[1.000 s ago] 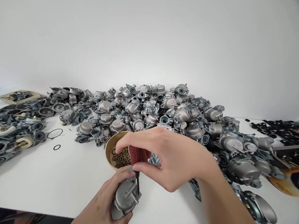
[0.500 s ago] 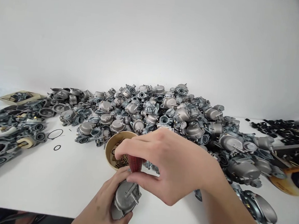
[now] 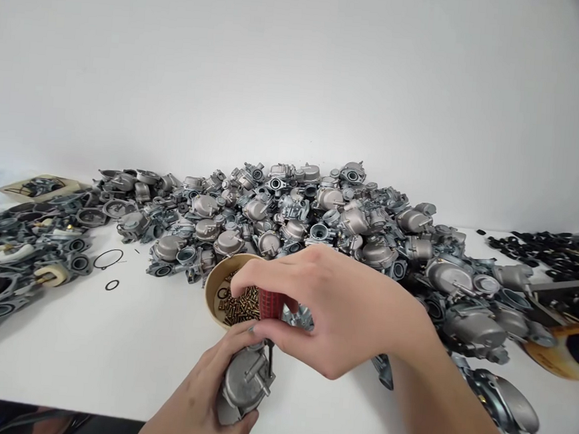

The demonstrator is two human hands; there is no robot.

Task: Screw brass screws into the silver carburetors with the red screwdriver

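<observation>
"Where's the pile of metal parts (image 3: 293, 231)?"
"Twelve o'clock."
"And the hands?"
"The left hand (image 3: 203, 391), half-closed, clasps one carburetor (image 3: 245, 384) at six o'clock; the right hand (image 3: 335, 307) curls round a red screwdriver (image 3: 270, 306), shaft (image 3: 271, 359) at the carburetor's three o'clock edge."

The left hand (image 3: 202, 385) is bare and slim-fingered, with a few small darker spots on its back (marks or smudges, I cannot tell). The right hand (image 3: 320, 306) is bare too, its slender forearm (image 3: 436, 396) uncovered to the view's edge.
</observation>
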